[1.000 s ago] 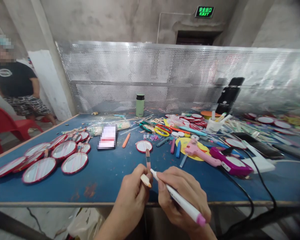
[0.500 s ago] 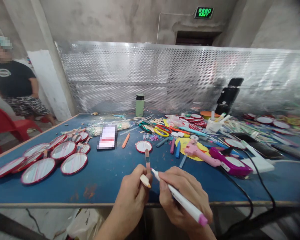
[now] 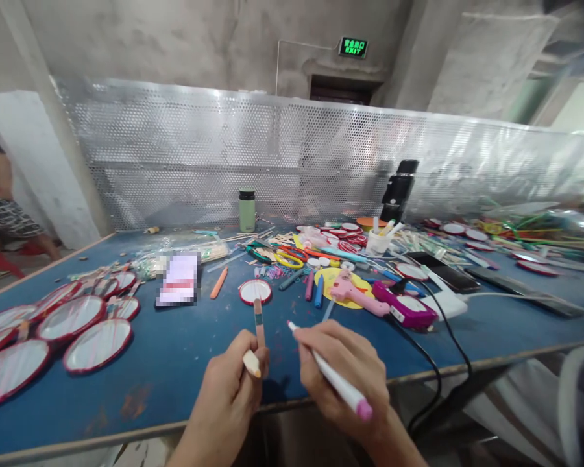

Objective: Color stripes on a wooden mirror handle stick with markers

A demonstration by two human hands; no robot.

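My left hand [image 3: 231, 383] is closed around a flat wooden craft stick [image 3: 258, 318] painted in coloured bands. At the stick's far end is a small round white disc [image 3: 255, 292] with a red rim. The same hand also grips a pale, pen-like piece with an orange tip [image 3: 252, 363]; most of it is hidden by the fingers. In my right hand [image 3: 343, 370] is a white marker [image 3: 339, 383], its pink tip pointing at the stick but apart from it and its pink end towards me.
Larger red-rimmed discs [image 3: 97, 344] lie at the left, beside a phone [image 3: 178, 279]. An orange marker [image 3: 219, 283], a pink glue gun [image 3: 355, 293], scissors [image 3: 288, 259] and a purple device [image 3: 403, 305] with cables lie further off. A green bottle [image 3: 246, 213] stands behind.
The view has turned to the right, so the table's things sit further left. The marker's tip has drawn away from the stick, opening a gap between my hands.
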